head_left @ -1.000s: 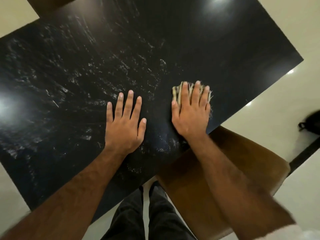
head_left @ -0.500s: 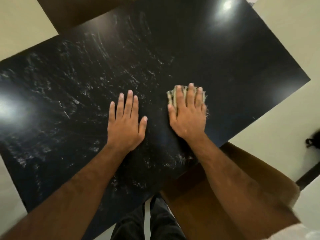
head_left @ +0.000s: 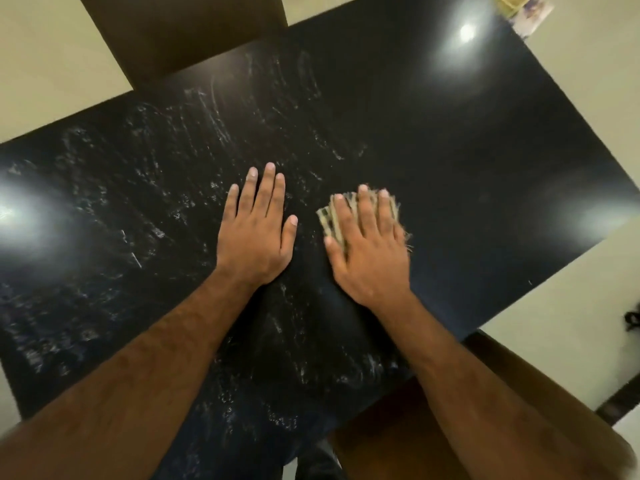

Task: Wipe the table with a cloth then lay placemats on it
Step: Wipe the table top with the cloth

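Observation:
A glossy black table fills the view, streaked with whitish wet smears on its left and middle. My right hand lies flat on a folded beige striped cloth with frayed edges and presses it to the tabletop near the middle. Only the cloth's left side and fringe show around the fingers. My left hand rests palm down on the table just left of the cloth, fingers together, holding nothing. No placemats are on the table.
A brown wooden chair seat sticks out under the table's near edge at lower right. Another dark chair stands at the far side. A dark object lies on the pale floor at right, and colourful items at top right.
My right hand has slid the cloth leftward and farther from the near-right edge, closer to my left hand. My left hand stays planted. The view has shifted toward the table's far side.

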Available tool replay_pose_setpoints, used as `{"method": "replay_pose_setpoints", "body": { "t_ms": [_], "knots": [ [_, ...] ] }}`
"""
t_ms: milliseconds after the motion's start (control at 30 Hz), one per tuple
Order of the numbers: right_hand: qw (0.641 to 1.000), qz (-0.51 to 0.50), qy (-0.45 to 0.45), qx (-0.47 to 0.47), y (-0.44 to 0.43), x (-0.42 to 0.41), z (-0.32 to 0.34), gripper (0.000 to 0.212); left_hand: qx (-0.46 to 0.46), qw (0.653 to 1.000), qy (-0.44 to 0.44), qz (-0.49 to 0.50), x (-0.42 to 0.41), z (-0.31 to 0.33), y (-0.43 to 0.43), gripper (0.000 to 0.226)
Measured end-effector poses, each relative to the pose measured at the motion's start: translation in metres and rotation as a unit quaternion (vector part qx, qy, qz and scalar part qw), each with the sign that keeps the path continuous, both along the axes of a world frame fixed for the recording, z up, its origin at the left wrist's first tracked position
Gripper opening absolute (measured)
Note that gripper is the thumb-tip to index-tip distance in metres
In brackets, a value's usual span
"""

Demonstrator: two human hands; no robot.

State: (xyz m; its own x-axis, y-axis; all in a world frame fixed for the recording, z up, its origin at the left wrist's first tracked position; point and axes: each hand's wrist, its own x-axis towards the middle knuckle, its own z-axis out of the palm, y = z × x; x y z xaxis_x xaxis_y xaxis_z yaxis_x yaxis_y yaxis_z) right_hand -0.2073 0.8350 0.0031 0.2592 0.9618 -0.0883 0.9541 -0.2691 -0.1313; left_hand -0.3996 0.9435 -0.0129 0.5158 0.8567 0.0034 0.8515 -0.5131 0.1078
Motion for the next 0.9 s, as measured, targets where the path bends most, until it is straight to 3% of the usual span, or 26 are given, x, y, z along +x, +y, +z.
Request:
{"method": "replay_pose_setpoints", "body": {
  "t_ms": [167, 333, 467, 600, 733, 900],
  "knots": [
    [0.99, -0.143, -0.015, 0.002, 0.066, 0.038, 0.006, 0.072, 0.009, 1.0, -0.002, 0.002, 0.0, -0.006, 0.002, 0.075],
    [0.999, -0.049, -0.007, 0.012, 0.132, -0.005, 0.001, 0.072, 0.019, 1.0, -0.001, 0.0, 0.0, -0.009, 0.001, 0.074],
    [0.999, 0.036, 0.007, 0.004, 0.089, -0.036, 0.004, 0.073, 0.006, 1.0, -0.007, -0.001, -0.002, -0.005, 0.002, 0.073],
    [1.0, -0.02, 0.003, -0.014, 0.033, -0.011, 0.003, 0.074, 0.002, 1.0, -0.01, -0.002, -0.001, -0.002, 0.002, 0.074],
    [0.99, -0.139, -0.01, -0.007, 0.067, 0.022, 0.007, 0.071, 0.006, 1.0, -0.022, -0.004, -0.003, -0.005, 0.0, 0.073],
    [0.999, -0.044, -0.013, -0.006, 0.092, -0.01, 0.003, 0.073, -0.016, 1.0, -0.023, -0.008, -0.002, 0.004, -0.002, 0.073]
  ]
}}
